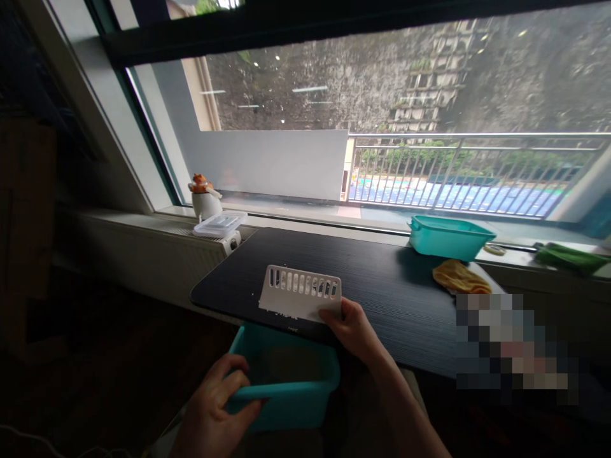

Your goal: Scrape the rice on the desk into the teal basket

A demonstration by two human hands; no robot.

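My right hand (pixel 351 326) pinches the lower right corner of a white plastic plate (pixel 296 305) with a row of slots along its upper part. The plate is tilted over the front edge of the dark table (pixel 382 299), and small white crumbs show along its lower edge. Below that table edge is a turquoise plastic bin (pixel 305 404). With fingers inside and thumb outside, my left hand (pixel 222 397) grips its left rim. The inside of the bin is dim, so I cannot make out its contents.
A second turquoise bin (pixel 449 238) stands at the table's back right, near a yellow cloth (pixel 458 278) and a green cloth (pixel 568 256). On the radiator (pixel 143 248) lies a clear lid (pixel 222 222), beside a white pot (pixel 206 205) with an orange top. A window rises behind.
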